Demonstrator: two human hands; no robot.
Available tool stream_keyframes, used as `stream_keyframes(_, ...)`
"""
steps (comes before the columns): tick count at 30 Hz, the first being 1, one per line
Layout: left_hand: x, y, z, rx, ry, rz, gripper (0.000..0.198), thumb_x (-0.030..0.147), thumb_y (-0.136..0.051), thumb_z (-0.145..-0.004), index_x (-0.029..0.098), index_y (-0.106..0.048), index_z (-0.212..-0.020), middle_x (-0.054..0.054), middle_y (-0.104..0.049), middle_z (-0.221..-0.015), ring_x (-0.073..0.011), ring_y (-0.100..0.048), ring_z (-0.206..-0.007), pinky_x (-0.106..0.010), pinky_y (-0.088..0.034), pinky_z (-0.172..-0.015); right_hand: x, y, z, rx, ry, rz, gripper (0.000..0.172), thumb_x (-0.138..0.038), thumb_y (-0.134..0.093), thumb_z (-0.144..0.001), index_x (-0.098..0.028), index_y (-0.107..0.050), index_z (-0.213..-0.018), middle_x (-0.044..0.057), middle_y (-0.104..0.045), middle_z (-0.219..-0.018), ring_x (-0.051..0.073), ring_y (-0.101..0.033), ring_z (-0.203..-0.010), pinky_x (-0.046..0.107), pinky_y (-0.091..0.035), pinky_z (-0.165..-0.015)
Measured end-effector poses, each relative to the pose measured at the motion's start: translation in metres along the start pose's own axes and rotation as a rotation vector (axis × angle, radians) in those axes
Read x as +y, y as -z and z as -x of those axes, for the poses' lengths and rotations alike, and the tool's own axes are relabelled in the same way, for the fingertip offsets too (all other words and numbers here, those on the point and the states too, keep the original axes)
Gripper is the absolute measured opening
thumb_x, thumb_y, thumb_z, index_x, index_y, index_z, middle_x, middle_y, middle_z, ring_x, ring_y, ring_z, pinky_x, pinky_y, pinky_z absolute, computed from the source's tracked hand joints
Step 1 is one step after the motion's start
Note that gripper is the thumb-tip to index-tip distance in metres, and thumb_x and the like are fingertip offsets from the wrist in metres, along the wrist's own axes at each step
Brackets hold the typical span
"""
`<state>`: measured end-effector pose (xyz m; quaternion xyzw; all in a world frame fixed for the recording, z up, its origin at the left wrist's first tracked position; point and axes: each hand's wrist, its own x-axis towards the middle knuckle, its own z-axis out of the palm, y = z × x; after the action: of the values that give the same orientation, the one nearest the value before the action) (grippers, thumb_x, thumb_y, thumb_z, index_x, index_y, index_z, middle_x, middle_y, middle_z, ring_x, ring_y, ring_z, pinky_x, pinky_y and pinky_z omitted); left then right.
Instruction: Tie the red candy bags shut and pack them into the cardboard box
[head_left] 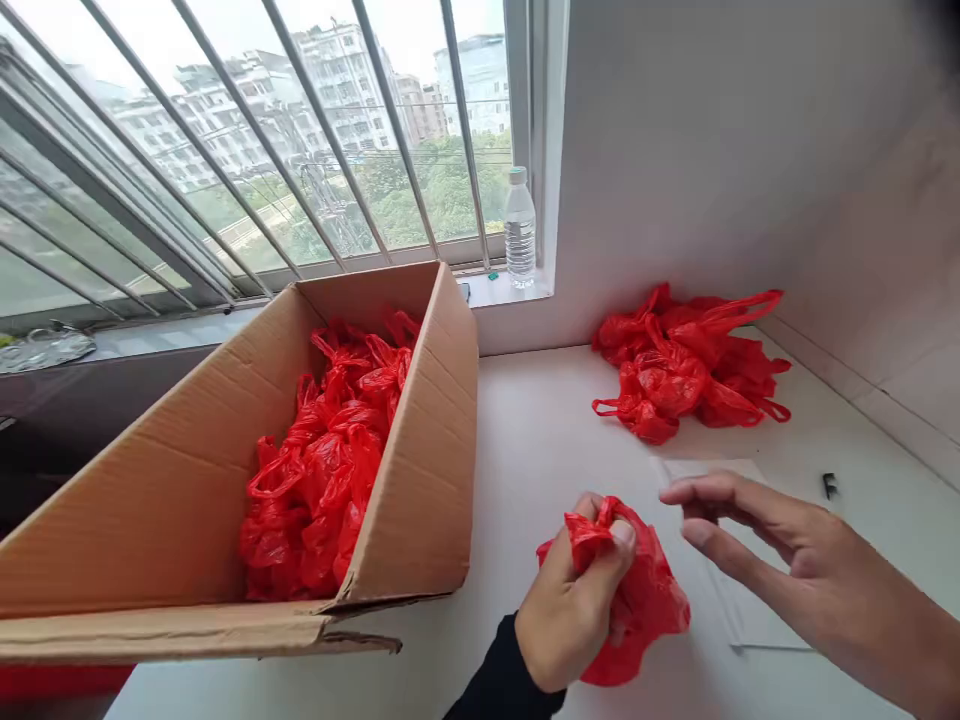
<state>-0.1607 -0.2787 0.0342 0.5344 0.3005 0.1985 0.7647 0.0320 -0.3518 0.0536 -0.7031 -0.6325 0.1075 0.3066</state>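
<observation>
My left hand (574, 600) is closed around the gathered top of a red plastic bag (649, 600), whose lower part hangs just over the white table. To its right, my right hand (765, 560) is held in the air with thumb and fingers apart, nothing between them and not touching the bag. Beyond both hands lies a loose pile of red plastic bags (682, 365) against the wall. On the left stands an open cardboard box (412, 490) with many crumpled red bags (330, 470) inside.
A water bottle (520, 230) with a green cap stands on the window sill (502, 292). Under my right hand lies a clear, flat sheet (757, 610) on the white table (540, 420). A small black object (829, 486) lies farther right. Metal bars (375, 120) cross the window.
</observation>
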Motion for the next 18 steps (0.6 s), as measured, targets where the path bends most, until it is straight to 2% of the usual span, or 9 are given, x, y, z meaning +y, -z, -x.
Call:
stream_keyframes(2, 0.001, 0.003, -0.002, -0.035, -0.008, -0.018, 0.038, 0.056, -0.044, -0.098, 0.021, -0.045, -0.085, 0.005, -0.041, -0.068, -0.0076, -0.038, -0.051, -0.022, -0.031, -0.049, -0.007, -0.001, 0.0, -0.15, -0.036, -0.155, 0.029, -0.043, -0.053, -0.096, -0.04, -0.06, -0.124, 0.002, -0.07, -0.105, 0.02, -0.069, -0.094, 0.024, -0.056, -0.053)
stream_keyframes(4, 0.002, 0.005, -0.003, -0.08, -0.013, -0.036, 0.038, 0.055, -0.046, -0.098, 0.02, -0.046, -0.082, 0.004, -0.042, -0.068, -0.0072, -0.039, -0.055, -0.021, -0.031, -0.052, -0.014, -0.001, -0.003, -0.241, -0.056, -0.289, 0.017, -0.038, -0.052, -0.098, -0.035, -0.064, -0.109, 0.0, -0.068, -0.101, 0.016, -0.066, -0.092, 0.023, -0.056, -0.063)
stream_keyframes(5, 0.003, 0.006, -0.003, -0.092, -0.001, -0.036, 0.038, 0.055, -0.047, -0.097, 0.02, -0.047, -0.085, 0.004, -0.044, -0.067, -0.0069, -0.039, -0.054, -0.02, -0.031, -0.051, -0.016, -0.001, -0.004, -0.252, -0.071, -0.326, 0.015, -0.037, -0.05, -0.099, -0.032, -0.064, -0.1, -0.001, -0.067, -0.096, 0.015, -0.065, -0.088, 0.023, -0.054, -0.065)
stream_keyframes(7, 0.003, 0.008, -0.004, -0.094, 0.064, -0.018, 0.038, 0.058, -0.047, -0.096, 0.021, -0.047, -0.092, 0.005, -0.049, -0.065, -0.0067, -0.039, -0.048, -0.019, -0.03, -0.046, -0.018, 0.001, -0.006, -0.248, -0.112, -0.359, 0.018, -0.037, -0.048, -0.1, -0.028, -0.061, -0.09, -0.001, -0.064, -0.09, 0.014, -0.062, -0.08, 0.023, -0.049, -0.056)
stream_keyframes(10, 0.002, 0.012, -0.008, -0.066, 0.159, -0.004, 0.042, 0.062, -0.046, -0.095, 0.022, -0.046, -0.11, 0.007, -0.051, -0.056, -0.0079, -0.038, -0.038, -0.019, -0.026, -0.037, -0.018, 0.003, -0.005, -0.253, -0.15, -0.377, 0.019, -0.04, -0.045, -0.101, -0.027, -0.057, -0.093, 0.0, -0.062, -0.092, 0.013, -0.058, -0.071, 0.023, -0.036, -0.043)
stream_keyframes(12, 0.001, 0.014, -0.011, -0.039, 0.176, 0.021, 0.045, 0.06, -0.042, -0.097, 0.022, -0.044, -0.121, 0.008, -0.049, -0.051, -0.0088, -0.038, -0.035, -0.019, -0.026, -0.036, -0.017, 0.003, -0.001, -0.249, -0.148, -0.42, 0.018, -0.039, -0.044, -0.102, -0.028, -0.055, -0.096, 0.0, -0.062, -0.095, 0.013, -0.057, -0.071, 0.024, -0.036, -0.044)
stream_keyframes(14, 0.0, 0.016, -0.013, 0.014, 0.14, 0.056, 0.044, 0.055, -0.043, -0.098, 0.02, -0.048, -0.125, 0.006, -0.053, -0.054, -0.0089, -0.043, -0.039, -0.019, -0.034, -0.043, -0.019, 0.001, 0.003, -0.243, -0.071, -0.483, 0.012, -0.035, -0.045, -0.102, -0.028, -0.054, -0.097, 0.0, -0.062, -0.095, 0.014, -0.059, -0.077, 0.024, -0.044, -0.055)
stream_keyframes(15, 0.0, 0.016, -0.014, 0.032, 0.111, 0.061, 0.042, 0.054, -0.046, -0.098, 0.018, -0.053, -0.12, 0.004, -0.056, -0.058, -0.0089, -0.047, -0.045, -0.02, -0.038, -0.048, -0.02, 0.0, 0.005, -0.237, 0.0, -0.512, 0.009, -0.031, -0.047, -0.102, -0.028, -0.054, -0.097, -0.001, -0.063, -0.094, 0.014, -0.06, -0.081, 0.024, -0.047, -0.063)
stream_keyframes(18, 0.002, 0.017, -0.015, 0.018, 0.037, 0.028, 0.037, 0.05, -0.062, -0.091, 0.013, -0.065, -0.092, -0.001, -0.059, -0.07, -0.0082, -0.049, -0.061, -0.02, -0.04, -0.061, -0.02, -0.004, 0.007, -0.24, 0.223, -0.552, 0.009, -0.02, -0.054, -0.098, -0.028, -0.053, -0.097, -0.002, -0.063, -0.093, 0.014, -0.06, -0.092, 0.027, -0.049, -0.086)
